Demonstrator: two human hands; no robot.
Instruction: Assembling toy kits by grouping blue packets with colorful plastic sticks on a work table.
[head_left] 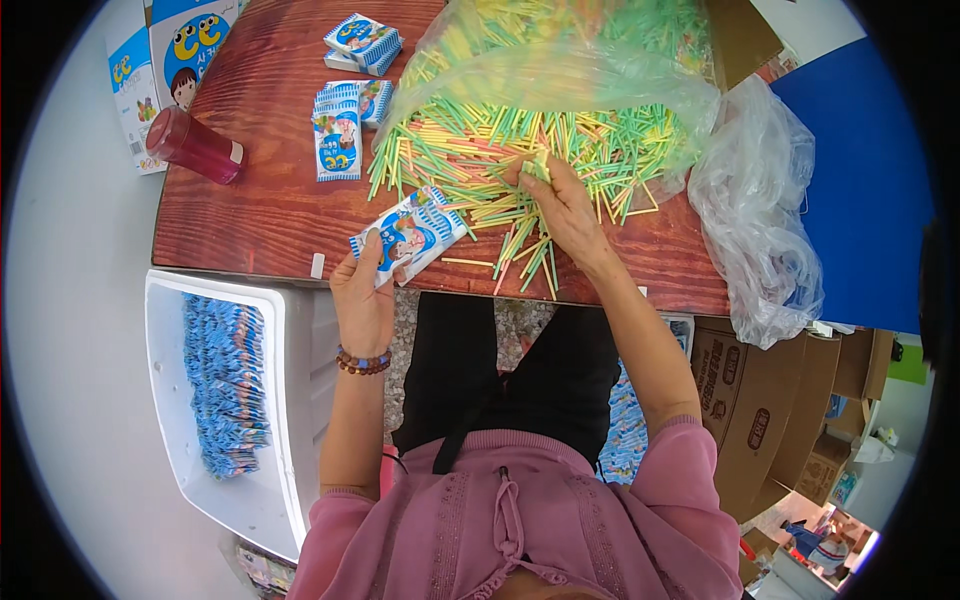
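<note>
In my left hand point(360, 305) is a blue-and-white packet point(415, 232), pinched near its lower end above the front edge of the table point(270, 210). My right hand point(570, 215) is closed around a small bunch of yellow-green sticks point(538, 165). It hovers at the near side of a large heap of thin candy-like sticks point(450, 145) in yellow, green and pink. A clear plastic bag point(540, 75) covers the far part of the heap. Beside the heap, on its left, lie packets point(338, 145) of the same kind, with another small stack point(362, 40) farther back.
A red-lidded jar point(197, 147) lies at the table's left. Below stands a white bin point(290, 400) with rows of filled blue packets. Crumpled clear plastic point(755, 210) hangs over the right edge, near a blue panel point(850, 170) and cardboard boxes point(745, 400). Printed cartons point(130, 85) stand back left.
</note>
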